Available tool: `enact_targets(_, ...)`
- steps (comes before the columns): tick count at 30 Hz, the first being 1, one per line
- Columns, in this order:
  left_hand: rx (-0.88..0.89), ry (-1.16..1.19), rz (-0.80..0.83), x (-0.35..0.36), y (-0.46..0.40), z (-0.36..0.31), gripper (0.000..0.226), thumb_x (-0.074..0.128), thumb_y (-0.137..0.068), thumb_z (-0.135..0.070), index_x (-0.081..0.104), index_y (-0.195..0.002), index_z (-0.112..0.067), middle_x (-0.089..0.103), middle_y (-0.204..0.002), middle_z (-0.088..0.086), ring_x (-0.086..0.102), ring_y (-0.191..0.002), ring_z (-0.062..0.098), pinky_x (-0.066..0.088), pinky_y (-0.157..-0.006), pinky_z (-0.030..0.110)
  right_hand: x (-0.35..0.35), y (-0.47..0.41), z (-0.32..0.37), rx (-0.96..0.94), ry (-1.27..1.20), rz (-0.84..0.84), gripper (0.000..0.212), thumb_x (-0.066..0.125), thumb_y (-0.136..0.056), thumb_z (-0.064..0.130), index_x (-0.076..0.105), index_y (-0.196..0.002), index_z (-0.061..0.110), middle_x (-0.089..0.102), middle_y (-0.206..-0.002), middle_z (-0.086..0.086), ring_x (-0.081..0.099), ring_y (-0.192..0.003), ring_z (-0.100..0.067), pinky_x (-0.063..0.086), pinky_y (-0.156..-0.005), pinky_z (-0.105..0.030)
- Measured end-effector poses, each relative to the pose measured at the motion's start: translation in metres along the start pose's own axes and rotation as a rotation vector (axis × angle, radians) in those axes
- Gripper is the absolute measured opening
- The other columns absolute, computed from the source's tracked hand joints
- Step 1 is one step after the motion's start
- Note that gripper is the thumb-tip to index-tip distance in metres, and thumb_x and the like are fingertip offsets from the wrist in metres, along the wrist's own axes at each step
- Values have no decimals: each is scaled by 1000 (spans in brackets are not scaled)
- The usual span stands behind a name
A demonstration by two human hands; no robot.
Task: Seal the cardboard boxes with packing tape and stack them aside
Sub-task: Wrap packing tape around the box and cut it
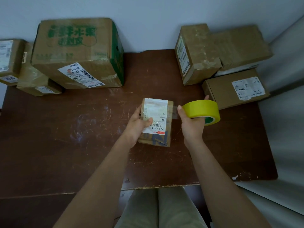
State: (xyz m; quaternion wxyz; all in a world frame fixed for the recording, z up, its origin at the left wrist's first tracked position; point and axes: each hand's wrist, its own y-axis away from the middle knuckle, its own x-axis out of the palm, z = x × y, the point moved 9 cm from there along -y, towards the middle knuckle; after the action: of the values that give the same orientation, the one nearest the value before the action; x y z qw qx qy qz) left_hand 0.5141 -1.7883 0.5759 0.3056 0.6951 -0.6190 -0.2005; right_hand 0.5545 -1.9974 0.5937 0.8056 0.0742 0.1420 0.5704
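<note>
A small cardboard box (162,137) with a white shipping label lies in the middle of the brown table (65,137). My left hand (137,127) grips the box's left side, thumb on the label. My right hand (191,124) holds a yellow roll of packing tape (201,109) just right of the box, fingers through its core. A short clear strip of tape (174,111) runs from the roll onto the box's top right edge.
A large box with green print (77,51) stands at the back left, with smaller boxes (32,79) beside it. Three more boxes (197,53) (240,46) (233,88) sit at the back right. A pale wall runs behind the table.
</note>
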Motion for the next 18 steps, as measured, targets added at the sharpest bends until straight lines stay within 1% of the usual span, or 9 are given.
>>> enact_targets(2,-1,6,1,1,0,0,69,56,-93,7,37,-150,-26,68,-119,2,70,-102,20,61,-75,32,0,0,0,-16,1,14,103,76,-88,13,3,-158,37,52,-126,9,53,-90,25,37,-76,6)
enact_targets(5,-11,-14,7,1,1,-2,67,57,-93,6,37,-149,-26,69,-118,2,69,-103,22,60,-79,35,0,-1,-1,-33,12,26,103,76,-88,15,2,-157,38,53,-129,5,54,-92,22,37,-78,6)
enact_targets(7,-16,-20,19,1,1,-1,67,57,-94,5,37,-150,-26,69,-120,3,69,-105,23,59,-84,38,2,0,-1,-42,15,38,103,75,-89,14,2,-158,35,55,-119,10,55,-88,22,38,-76,6)
enact_targets(9,-14,-21,33,2,1,-1,67,57,-94,5,37,-150,-26,69,-121,3,69,-105,22,59,-84,38,4,2,-2,-53,24,41,101,73,-90,12,2,-159,31,53,-112,18,56,-86,23,38,-76,5)
enact_targets(10,-9,-25,35,2,1,-1,67,56,-94,5,37,-150,-26,69,-121,3,69,-105,21,59,-84,37,6,3,-3,-57,25,39,100,73,-90,12,3,-158,32,54,-112,16,57,-86,22,38,-76,4)
enact_targets(13,23,-48,13,2,0,-3,68,55,-94,4,35,-151,-27,68,-120,0,69,-105,19,58,-88,38,14,7,-8,-54,9,28,95,72,-92,16,6,-158,36,61,-120,-1,62,-90,12,46,-81,-4)
enact_targets(15,35,-85,29,1,0,-5,72,55,-91,0,31,-152,-29,67,-123,0,69,-106,19,56,-93,42,15,9,-10,-53,-5,15,93,71,-93,17,8,-157,38,64,-118,-7,65,-91,5,49,-82,-9)
enact_targets(17,30,-153,69,3,3,-11,81,54,-83,-11,22,-155,-33,62,-132,-1,66,-110,19,53,-97,45,14,8,-9,-59,6,25,93,71,-93,17,8,-158,37,65,-109,-1,65,-87,4,50,-82,-11)
enact_targets(18,35,-192,52,3,5,-17,81,53,-84,-16,19,-155,-34,56,-140,-1,63,-116,19,50,-100,45,14,7,-8,-64,11,38,93,71,-93,17,8,-159,36,66,-103,3,65,-84,5,50,-81,-11)
